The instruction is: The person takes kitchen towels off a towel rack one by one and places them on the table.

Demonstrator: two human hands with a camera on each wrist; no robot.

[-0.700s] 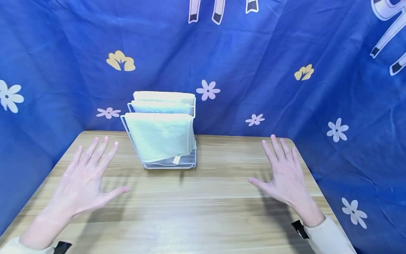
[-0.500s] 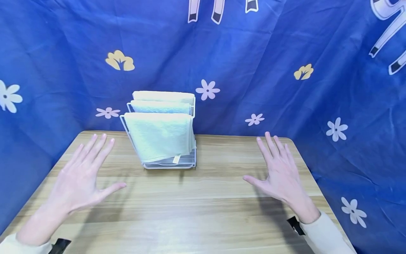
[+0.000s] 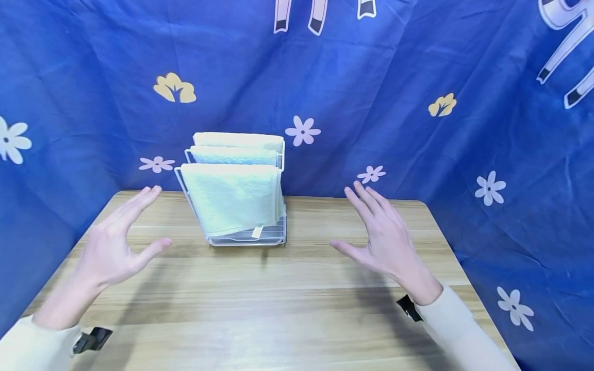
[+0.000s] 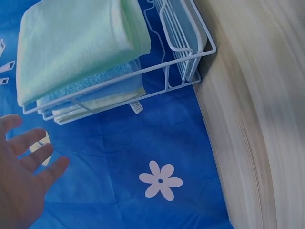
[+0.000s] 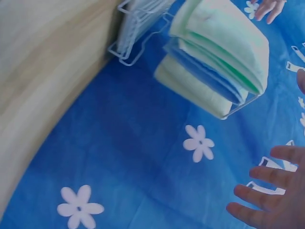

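Note:
A white wire rack [image 3: 246, 241] stands toward the back of the table, left of centre, with three folded towels draped over its bars. The front towel [image 3: 232, 198] is pale green, the middle towel [image 3: 234, 155] light blue, and the rear towel [image 3: 238, 139] whitish. My left hand [image 3: 113, 247] hovers left of the rack, fingers extended and thumb spread, touching nothing. To the right of the rack, my right hand [image 3: 382, 234] is held above the table with spread fingers and nothing in it. Both wrist views show the towels ahead of each hand.
The wooden table [image 3: 260, 319] has rounded back corners. A blue cloth [image 3: 352, 93] printed with flowers and animal legs hangs behind it and at both sides. A small white tag [image 3: 257, 232] hangs below the front towel.
Both hands have moved inward and slightly up in the head view, the right one farther to the left. The left hand has turned more edge-on. The rack and towels stay where they were.

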